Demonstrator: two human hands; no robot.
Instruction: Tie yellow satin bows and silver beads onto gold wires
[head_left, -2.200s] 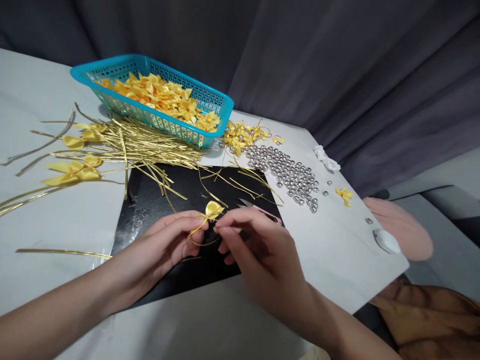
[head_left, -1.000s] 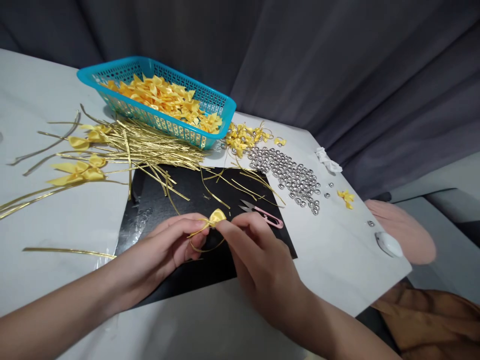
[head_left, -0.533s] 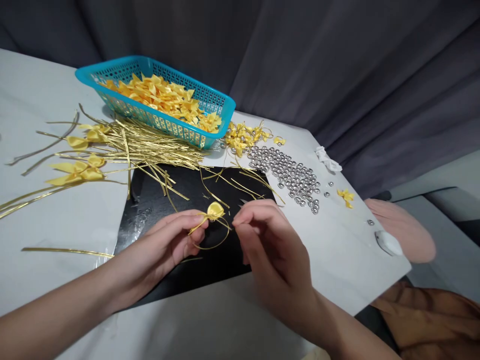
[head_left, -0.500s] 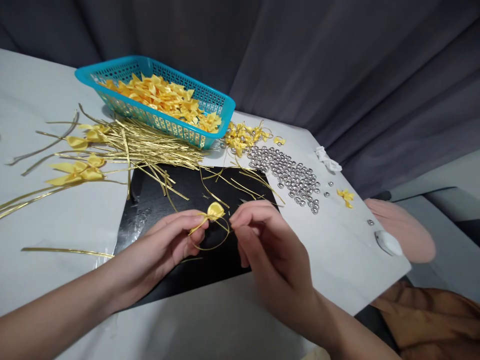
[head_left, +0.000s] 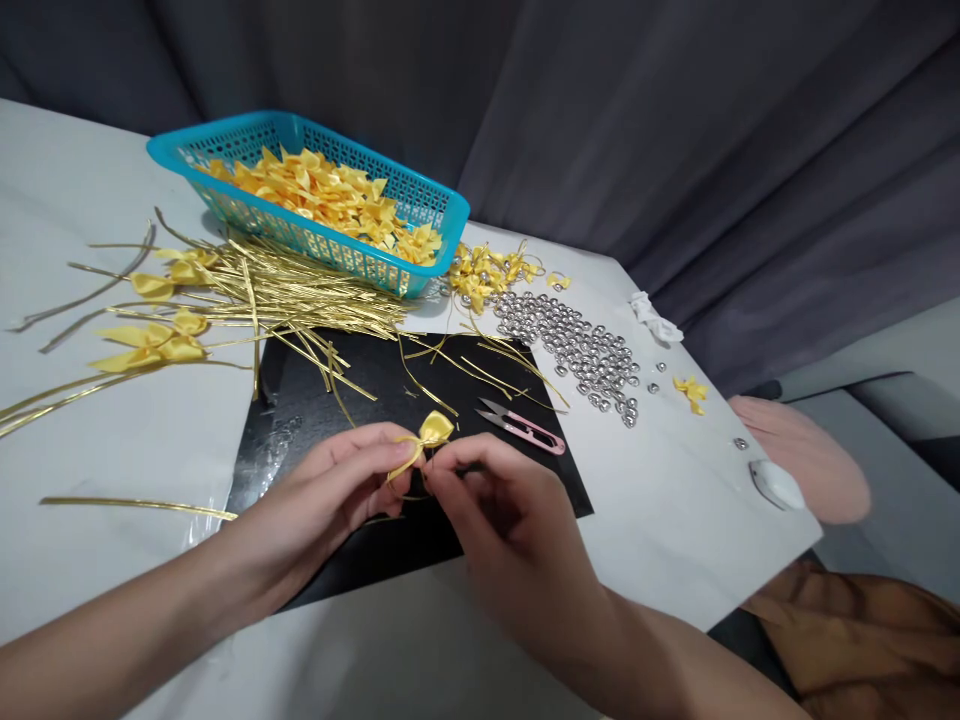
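Observation:
Between the thumb and fingers of my left hand [head_left: 360, 470] is a small yellow satin ribbon bow [head_left: 435, 430] with thin gold cord looped at it. My right hand [head_left: 495, 490] is closed in a pinch right beside the bow, its fingertips at the gold cord [head_left: 405, 494]; they partly cover the loop. Both hands are over a black mat [head_left: 360, 570]. Pink-handled thread snips [head_left: 525, 428] lie on the mat just beyond my right hand, blades pointing left.
A blue basket [head_left: 307, 222] of yellow bows stands at the back. Before it lie gold cord strips [head_left: 300, 290]. To the right are silver beads [head_left: 577, 350], finished-looking bows with cord [head_left: 487, 275] and a white crumpled piece [head_left: 655, 318]. More bows [head_left: 154, 345] lie left on the white table [head_left: 675, 510].
My right hand has moved left and slightly down to the bow, uncovering the snips. The cord loop that stood out right of the bow is now mostly hidden by my fingers.

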